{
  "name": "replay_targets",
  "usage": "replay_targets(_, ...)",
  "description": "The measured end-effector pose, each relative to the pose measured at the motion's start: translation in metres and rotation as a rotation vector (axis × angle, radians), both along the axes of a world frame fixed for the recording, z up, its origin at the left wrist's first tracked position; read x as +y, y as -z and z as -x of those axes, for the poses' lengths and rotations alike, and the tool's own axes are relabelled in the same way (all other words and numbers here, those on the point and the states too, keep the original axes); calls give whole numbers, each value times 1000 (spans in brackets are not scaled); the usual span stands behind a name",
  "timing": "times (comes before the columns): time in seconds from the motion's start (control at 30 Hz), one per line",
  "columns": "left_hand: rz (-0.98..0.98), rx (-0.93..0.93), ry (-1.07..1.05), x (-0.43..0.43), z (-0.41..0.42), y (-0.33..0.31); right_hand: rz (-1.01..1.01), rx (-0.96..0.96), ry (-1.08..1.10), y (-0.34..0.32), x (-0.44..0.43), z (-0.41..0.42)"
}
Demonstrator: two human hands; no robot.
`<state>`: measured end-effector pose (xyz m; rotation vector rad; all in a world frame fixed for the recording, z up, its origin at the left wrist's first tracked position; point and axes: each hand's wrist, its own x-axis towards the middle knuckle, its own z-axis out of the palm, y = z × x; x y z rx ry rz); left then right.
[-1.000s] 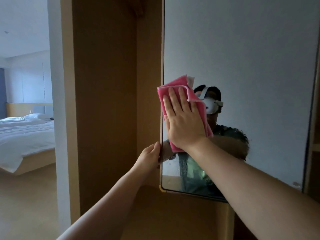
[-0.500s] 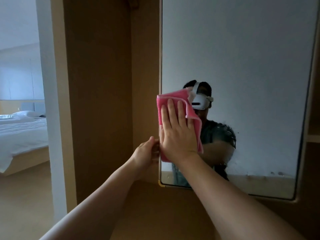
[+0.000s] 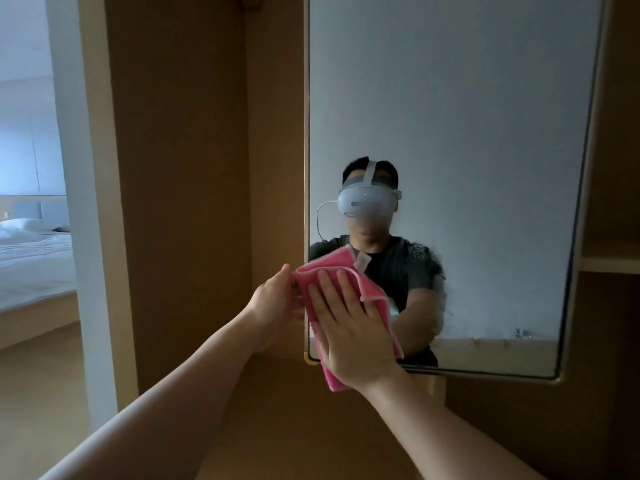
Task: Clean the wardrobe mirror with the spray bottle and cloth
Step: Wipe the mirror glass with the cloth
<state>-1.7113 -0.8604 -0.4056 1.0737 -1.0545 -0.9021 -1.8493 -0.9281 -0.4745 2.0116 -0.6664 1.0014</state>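
Cloth (image 3: 375, 299), soft and light, is lying on the mirror's (image 3: 450, 133) bottom corner, low centre of frame. Your right hand (image 3: 349, 330) is pressing its middle flat-fingered, likely the best hold. Your left hand (image 3: 273, 303) is curling at the mirror's edge, grasp unclear.

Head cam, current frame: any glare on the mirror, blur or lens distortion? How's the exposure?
Head view: no glare on the mirror, which reflects a plain pale wall. Exposure is uneven: the room with the bed is bright and bluish, the wardrobe wood dim. Wide-angle bowing tilts the mirror's right edge. The right hand and cloth are slightly soft, edges still readable.
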Motion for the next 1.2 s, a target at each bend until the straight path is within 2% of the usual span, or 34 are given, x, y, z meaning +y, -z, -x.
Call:
replay_targets(0.2,-14,29,5,2,4,-3,30,97,34,-26,-7,15)
replay_targets(0.33,2,4,-26,0,5,-4,78,72,49,-59,-7,25)
replay_targets(0.6,16,-286,-198,-5,2,-2,120,-31,93,-127,-11,50)
replay_targets(0.97,38,-379,-246,-5,4,-3,95,-34,95,-106,-9,56)
replay_targets(1.2,54,-400,-254,-5,6,-2,95,-20,72,-68,-17,64)
